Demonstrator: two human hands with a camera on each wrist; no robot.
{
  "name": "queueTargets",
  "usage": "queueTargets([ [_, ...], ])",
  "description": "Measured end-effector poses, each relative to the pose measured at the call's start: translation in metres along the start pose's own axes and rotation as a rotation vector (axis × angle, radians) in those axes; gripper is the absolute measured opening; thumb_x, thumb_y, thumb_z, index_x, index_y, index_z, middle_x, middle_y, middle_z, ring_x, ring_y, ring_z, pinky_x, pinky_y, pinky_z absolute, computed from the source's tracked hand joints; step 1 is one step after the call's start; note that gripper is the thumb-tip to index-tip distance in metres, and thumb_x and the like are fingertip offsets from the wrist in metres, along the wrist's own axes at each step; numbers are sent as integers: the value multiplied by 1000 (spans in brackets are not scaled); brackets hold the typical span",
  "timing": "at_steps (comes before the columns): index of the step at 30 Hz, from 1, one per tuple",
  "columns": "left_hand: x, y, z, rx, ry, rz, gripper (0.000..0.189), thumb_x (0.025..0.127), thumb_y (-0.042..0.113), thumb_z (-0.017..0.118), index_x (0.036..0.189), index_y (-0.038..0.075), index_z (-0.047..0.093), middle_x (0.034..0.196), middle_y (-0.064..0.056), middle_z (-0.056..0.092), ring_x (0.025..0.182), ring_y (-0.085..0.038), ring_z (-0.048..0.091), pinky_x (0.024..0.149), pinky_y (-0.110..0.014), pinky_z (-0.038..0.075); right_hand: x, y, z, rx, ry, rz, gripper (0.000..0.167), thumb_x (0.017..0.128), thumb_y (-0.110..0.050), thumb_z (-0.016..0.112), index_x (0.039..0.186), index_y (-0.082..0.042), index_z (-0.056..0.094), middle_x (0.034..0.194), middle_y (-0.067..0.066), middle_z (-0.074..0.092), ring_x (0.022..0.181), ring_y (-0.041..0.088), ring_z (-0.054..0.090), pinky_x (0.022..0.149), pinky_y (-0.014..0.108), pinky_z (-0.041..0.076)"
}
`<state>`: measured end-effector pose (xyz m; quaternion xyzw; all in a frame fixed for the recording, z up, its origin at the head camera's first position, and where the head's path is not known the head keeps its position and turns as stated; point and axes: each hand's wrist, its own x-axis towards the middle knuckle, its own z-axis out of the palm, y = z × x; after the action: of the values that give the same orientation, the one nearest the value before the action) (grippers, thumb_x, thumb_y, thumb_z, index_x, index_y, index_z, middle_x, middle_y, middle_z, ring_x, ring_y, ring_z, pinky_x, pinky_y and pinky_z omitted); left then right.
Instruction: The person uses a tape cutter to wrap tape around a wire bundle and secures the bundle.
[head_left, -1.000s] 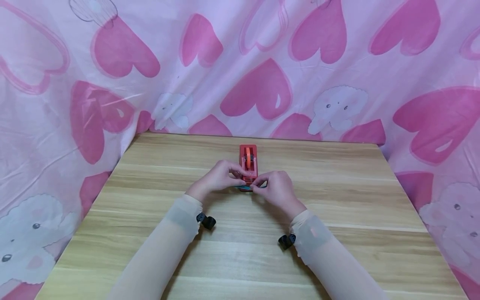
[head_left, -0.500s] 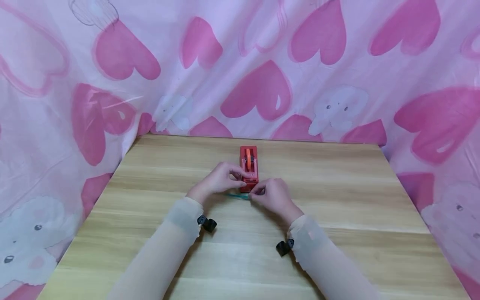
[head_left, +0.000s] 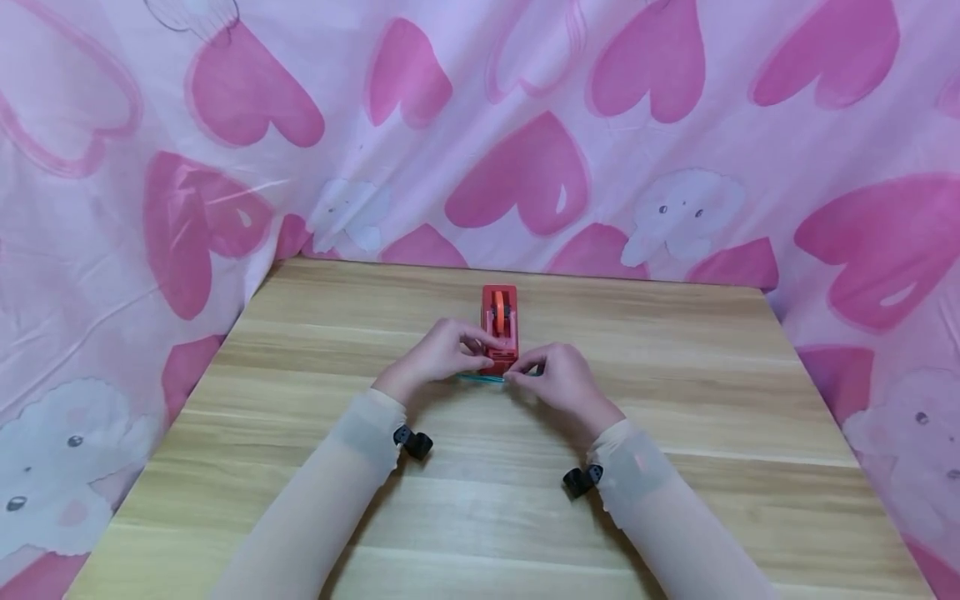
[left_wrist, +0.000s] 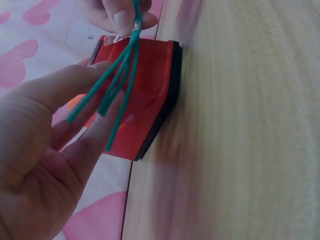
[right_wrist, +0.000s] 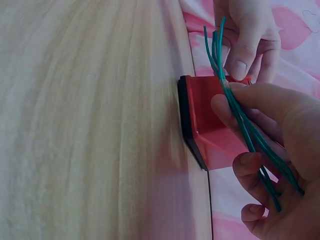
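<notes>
A red tape dispenser (head_left: 512, 335) with an orange wheel stands upright on the table, its black base (left_wrist: 173, 82) down. My left hand (head_left: 441, 352) holds its near end, with index finger over the top and thumb low at the front. My right hand (head_left: 561, 379) pinches a bundle of thin green wires (right_wrist: 248, 131) near its middle, just in front of the dispenser. Clear tape (right_wrist: 225, 84) wraps the bundle there, and the loose ends fan out on both sides. In the left wrist view, several wire ends pass in front of the left fingers. A bit of clear tape (left_wrist: 113, 39) shows by the toothed cutter (left_wrist: 94, 51).
The wood-grain table (head_left: 465, 508) spreads around both hands. A pink curtain with hearts (head_left: 517, 175) hangs along the table's back edge and sides. Small black cameras sit on the left wrist (head_left: 413, 442) and the right wrist (head_left: 582, 481).
My right hand drew the green wires slightly toward me and down, then came back up near the dispenser's front. The left hand has stayed at the dispenser.
</notes>
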<state>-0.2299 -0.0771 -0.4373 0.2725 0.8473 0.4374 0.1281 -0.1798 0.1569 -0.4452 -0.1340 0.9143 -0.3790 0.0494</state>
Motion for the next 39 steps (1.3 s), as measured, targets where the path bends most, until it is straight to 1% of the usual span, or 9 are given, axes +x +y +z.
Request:
queueTargets([
  [7,-3,1,0,-29,4,4,38,89,11,82,124,25,77,116,5,77,93,-13,70,86,-31,61,-1,-3,-4,-6,-5,9,5,91,-36,81,89,-31,82,99,-9,79,79,14,61,70,32,47],
  [12,-7,1,-1,-28,20,15,39,90,13,81,126,27,76,121,5,75,94,-13,70,83,-30,61,-1,-5,-6,2,17,2,7,90,-36,82,89,-29,83,93,-10,79,80,13,63,72,32,48],
  [15,-10,2,-1,-15,52,35,31,93,17,80,122,25,77,120,3,74,95,-14,69,83,-30,61,-2,-7,-7,3,26,0,8,89,-37,83,89,-29,83,89,-11,78,77,14,62,69,31,47],
  [19,-15,6,-2,1,88,68,19,94,23,78,113,24,81,110,3,72,91,-16,66,79,-31,59,-3,-10,-8,16,29,-9,9,88,-37,83,92,-29,83,89,-12,78,74,15,60,65,30,46],
  [25,-20,12,-2,2,66,63,14,92,30,81,105,29,82,103,10,77,80,-17,62,68,-30,54,-3,-10,-10,29,50,-41,7,89,-34,83,91,-28,83,89,-11,78,77,12,63,68,29,49],
  [27,-21,12,-1,-2,61,62,14,90,30,82,104,29,82,103,11,78,79,-15,63,68,-30,54,-3,-10,-11,28,59,-51,6,89,-33,83,90,-27,83,89,-11,79,77,11,65,68,29,50],
  [34,-23,19,2,-61,14,67,18,88,23,85,106,24,82,105,9,78,90,-13,69,82,-38,60,-4,-8,-13,19,76,-55,8,89,-34,83,92,-28,83,90,-10,79,76,11,66,65,29,52],
  [36,-23,21,3,-51,12,62,17,89,21,84,105,24,82,105,8,79,92,-11,70,83,-34,59,-5,-9,-13,17,84,-61,8,88,-34,84,92,-27,84,89,-10,79,74,12,64,63,29,51],
  [39,-23,20,4,-14,25,71,12,90,18,83,101,22,83,102,7,79,89,-9,69,80,-29,58,-6,-11,-13,21,97,-62,7,88,-33,84,90,-26,84,86,-10,78,71,12,63,61,28,51],
])
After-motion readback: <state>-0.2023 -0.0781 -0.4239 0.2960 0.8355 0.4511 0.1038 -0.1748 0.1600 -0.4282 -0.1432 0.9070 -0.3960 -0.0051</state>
